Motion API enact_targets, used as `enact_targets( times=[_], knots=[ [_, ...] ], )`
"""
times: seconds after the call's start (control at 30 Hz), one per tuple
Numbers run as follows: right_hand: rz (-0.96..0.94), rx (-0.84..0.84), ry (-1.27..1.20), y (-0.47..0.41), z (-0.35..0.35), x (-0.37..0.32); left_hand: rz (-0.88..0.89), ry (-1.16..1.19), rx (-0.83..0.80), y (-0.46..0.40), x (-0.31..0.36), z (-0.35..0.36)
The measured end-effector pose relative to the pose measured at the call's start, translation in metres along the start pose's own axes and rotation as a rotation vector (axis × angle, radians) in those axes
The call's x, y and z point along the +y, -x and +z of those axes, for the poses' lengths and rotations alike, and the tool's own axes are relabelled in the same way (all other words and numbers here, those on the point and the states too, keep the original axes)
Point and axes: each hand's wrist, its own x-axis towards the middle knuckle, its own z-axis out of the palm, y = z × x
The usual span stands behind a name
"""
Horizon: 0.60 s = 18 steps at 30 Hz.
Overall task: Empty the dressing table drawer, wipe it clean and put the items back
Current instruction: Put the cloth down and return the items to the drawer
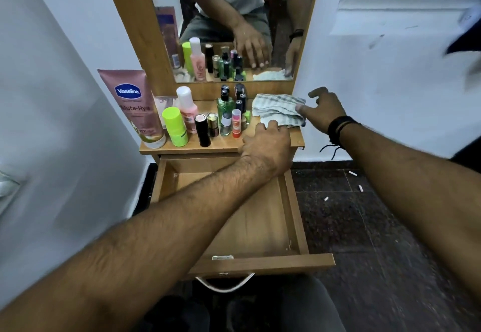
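Wood drawer (260, 217): pulled fully out below the tabletop, inside bare; metal handle (225, 283) seen at its front edge.
Tabletop (223, 144): wood shelf of the dressing table, crowded with the toiletries on its left and middle.
Cloth (277, 109): striped white-grey, crumpled, lying on the right end of the tabletop below the mirror (229, 19).
Right hand (324, 109): placed at the cloth's right edge, fingers spread and bent, fingertips touching the cloth; a firm grip cannot be told. Black bands are worn on the wrist.
Left hand (268, 144): laid palm down on the tabletop's front right part, fingers relaxed and straight, tips just beside the cloth; nothing is held.
Vaseline tube (135, 107): pink, stood cap-down at the far left.
Green roll-on (175, 127): stood beside the tube.
Pink bottle (188, 109): white cap, set behind the roll-on.
Black lipstick (203, 130): upright near the front edge.
Small bottles: green bottle (225, 105) and dark-capped ones clustered mid-shelf.
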Motion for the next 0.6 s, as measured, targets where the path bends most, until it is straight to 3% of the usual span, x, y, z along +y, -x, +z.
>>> enact_targets(
  times=[0.2,0.6],
  knots=[
    [-0.167,-0.029,0.014,0.014,0.015,0.008,-0.091,0.003,-0.103,-0.02,0.008,0.002],
    [-0.283,0.032,0.232,0.013,0.037,-0.021,-0.082,-0.008,-0.089,-0.013,-0.003,0.002]
  ],
)
